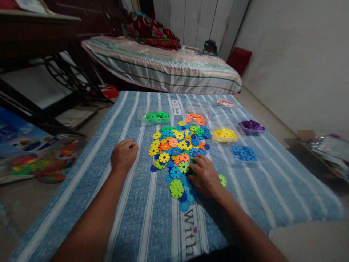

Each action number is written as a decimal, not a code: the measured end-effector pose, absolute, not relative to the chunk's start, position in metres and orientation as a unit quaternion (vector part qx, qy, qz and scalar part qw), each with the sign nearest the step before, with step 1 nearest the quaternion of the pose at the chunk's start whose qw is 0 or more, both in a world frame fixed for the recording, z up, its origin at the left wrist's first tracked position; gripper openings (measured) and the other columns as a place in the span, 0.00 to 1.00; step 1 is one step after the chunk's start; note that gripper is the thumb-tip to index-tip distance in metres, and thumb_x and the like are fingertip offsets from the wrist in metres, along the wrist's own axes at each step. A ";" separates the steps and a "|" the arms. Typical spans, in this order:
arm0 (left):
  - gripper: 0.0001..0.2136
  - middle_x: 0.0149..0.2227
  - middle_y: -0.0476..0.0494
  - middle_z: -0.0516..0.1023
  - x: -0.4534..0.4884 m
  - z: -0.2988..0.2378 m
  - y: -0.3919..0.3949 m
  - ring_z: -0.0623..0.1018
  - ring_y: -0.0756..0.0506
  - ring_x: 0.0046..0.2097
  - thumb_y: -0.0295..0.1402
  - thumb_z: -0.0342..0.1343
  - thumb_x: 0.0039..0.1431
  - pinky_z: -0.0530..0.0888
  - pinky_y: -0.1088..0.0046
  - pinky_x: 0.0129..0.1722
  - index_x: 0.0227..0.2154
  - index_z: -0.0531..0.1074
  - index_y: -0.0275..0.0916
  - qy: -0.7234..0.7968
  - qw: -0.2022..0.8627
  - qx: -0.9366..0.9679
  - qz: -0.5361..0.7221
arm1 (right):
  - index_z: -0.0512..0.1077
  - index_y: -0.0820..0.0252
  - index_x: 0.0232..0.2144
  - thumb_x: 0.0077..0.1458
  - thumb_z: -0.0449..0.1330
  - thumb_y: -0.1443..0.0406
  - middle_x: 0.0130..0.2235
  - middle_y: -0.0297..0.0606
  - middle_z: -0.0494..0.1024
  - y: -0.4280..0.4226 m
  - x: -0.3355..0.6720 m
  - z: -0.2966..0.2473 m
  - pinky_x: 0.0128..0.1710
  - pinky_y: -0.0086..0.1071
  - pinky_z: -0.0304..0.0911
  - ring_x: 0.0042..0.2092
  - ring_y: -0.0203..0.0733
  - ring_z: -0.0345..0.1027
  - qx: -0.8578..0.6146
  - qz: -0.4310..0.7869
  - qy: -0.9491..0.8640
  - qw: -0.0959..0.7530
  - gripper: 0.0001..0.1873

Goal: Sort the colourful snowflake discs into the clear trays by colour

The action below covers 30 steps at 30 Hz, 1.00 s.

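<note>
A mixed pile of notched plastic discs (pixel 164 157) in yellow, green, orange and blue lies on a striped blue cloth. My right hand (pixel 205 176) rests over the pile's right side, fingers apart and touching discs; a green disc shows by the fingertips. To the left of the pile, my left hand (pixel 124 155) is closed on the cloth. A small dark spot shows between its curled fingers, and I cannot make out what it is. Beyond the pile, clear tubs hold green discs (pixel 157 117) and orange discs (pixel 196 118). To the right are yellow discs (pixel 225 133), purple discs (pixel 251 126) and blue discs (pixel 244 153).
A small clear packet with a red label (pixel 225 103) lies at the far right of the cloth-covered table (pixel 139 203). Behind it stands a bed (pixel 169 71). A dark table with an iron frame (pixel 62 72) is on the left, and a box of odds and ends (pixel 324 156) on the right.
</note>
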<state>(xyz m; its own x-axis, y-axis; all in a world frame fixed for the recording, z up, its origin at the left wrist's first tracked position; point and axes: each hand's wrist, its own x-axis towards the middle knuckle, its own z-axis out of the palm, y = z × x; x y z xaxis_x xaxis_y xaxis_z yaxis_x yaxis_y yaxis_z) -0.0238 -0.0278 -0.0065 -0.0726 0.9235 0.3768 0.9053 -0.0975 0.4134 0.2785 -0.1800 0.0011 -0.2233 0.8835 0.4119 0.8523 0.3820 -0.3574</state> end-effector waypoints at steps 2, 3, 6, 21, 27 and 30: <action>0.10 0.46 0.39 0.80 -0.025 -0.008 -0.027 0.77 0.40 0.52 0.34 0.49 0.54 0.70 0.64 0.57 0.27 0.74 0.40 0.669 0.015 0.684 0.291 | 0.75 0.57 0.41 0.52 0.65 0.65 0.51 0.48 0.74 -0.176 0.276 0.000 0.57 0.54 0.62 0.60 0.60 0.60 -0.565 0.039 -0.782 0.261 0.12; 0.10 0.46 0.39 0.80 -0.026 -0.009 -0.027 0.77 0.40 0.52 0.35 0.49 0.54 0.70 0.65 0.57 0.28 0.74 0.40 0.667 0.013 0.685 0.292 | 0.75 0.58 0.42 0.53 0.65 0.65 0.51 0.48 0.74 -0.174 0.276 -0.001 0.57 0.55 0.61 0.60 0.60 0.60 -0.566 0.041 -0.781 0.259 0.13; 0.10 0.46 0.40 0.80 -0.027 -0.012 -0.026 0.77 0.40 0.51 0.35 0.49 0.54 0.71 0.65 0.56 0.28 0.75 0.40 0.666 0.008 0.684 0.297 | 0.74 0.58 0.44 0.54 0.64 0.65 0.50 0.49 0.74 -0.172 0.277 -0.005 0.57 0.54 0.61 0.60 0.59 0.60 -0.564 0.039 -0.780 0.267 0.13; 0.10 0.46 0.42 0.81 -0.026 -0.012 -0.027 0.77 0.40 0.50 0.35 0.50 0.54 0.72 0.65 0.55 0.27 0.76 0.42 0.666 0.004 0.681 0.306 | 0.75 0.57 0.42 0.60 0.59 0.65 0.49 0.46 0.76 -0.164 0.279 -0.016 0.57 0.52 0.62 0.58 0.55 0.63 -0.520 0.010 -0.802 0.294 0.08; 0.10 0.46 0.40 0.81 -0.024 -0.010 -0.027 0.77 0.39 0.51 0.35 0.49 0.53 0.72 0.63 0.55 0.27 0.75 0.41 0.666 0.007 0.682 0.303 | 0.76 0.57 0.34 0.65 0.53 0.66 0.38 0.44 0.79 -0.166 0.281 -0.012 0.51 0.44 0.67 0.48 0.48 0.71 -0.499 -0.017 -0.786 0.364 0.11; 0.09 0.46 0.41 0.81 -0.024 -0.010 -0.028 0.77 0.40 0.51 0.35 0.49 0.53 0.72 0.64 0.56 0.27 0.75 0.41 0.664 0.012 0.681 0.307 | 0.76 0.56 0.33 0.64 0.53 0.66 0.36 0.43 0.79 -0.171 0.285 -0.005 0.49 0.43 0.68 0.45 0.46 0.72 -0.502 -0.006 -0.771 0.393 0.12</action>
